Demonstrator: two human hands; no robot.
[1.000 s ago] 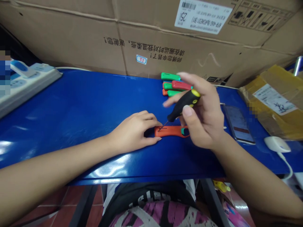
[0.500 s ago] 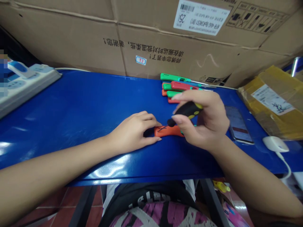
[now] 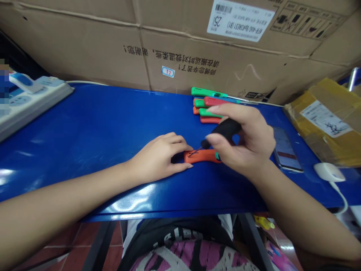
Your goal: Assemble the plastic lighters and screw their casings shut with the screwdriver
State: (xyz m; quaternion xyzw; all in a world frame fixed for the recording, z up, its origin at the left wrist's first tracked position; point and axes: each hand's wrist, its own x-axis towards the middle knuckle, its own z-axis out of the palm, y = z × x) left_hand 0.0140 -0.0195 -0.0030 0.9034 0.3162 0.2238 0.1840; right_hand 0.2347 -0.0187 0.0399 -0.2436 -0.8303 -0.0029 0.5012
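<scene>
My left hand (image 3: pixel 165 156) rests on the table, its thumb and fingers closed around the butt end of an orange stick lighter (image 3: pixel 205 155), which lies flat. In my right hand (image 3: pixel 248 141) is a screwdriver (image 3: pixel 224 131) with a black handle, gripped between thumb and fingers and tilted. Its thin shaft slants down to the left, with the tip at the lighter's handle near my left fingertips. Whether the tip sits in a screw hole is too small to tell. My right hand hides the lighter's far end.
Several green, red and orange stick lighters (image 3: pixel 208 92) are piled behind my right hand. A phone (image 3: pixel 286 150), a white charger (image 3: pixel 329 172) and a taped parcel (image 3: pixel 327 116) are to the right. At left lies a power strip (image 3: pixel 34 99). A large cardboard box (image 3: pixel 98 52) walls off the back.
The screwdriver's handle has turned in my right fingers, so its yellow patches no longer show. My right hand has shifted slightly to the right. My left hand and the orange lighter stay put.
</scene>
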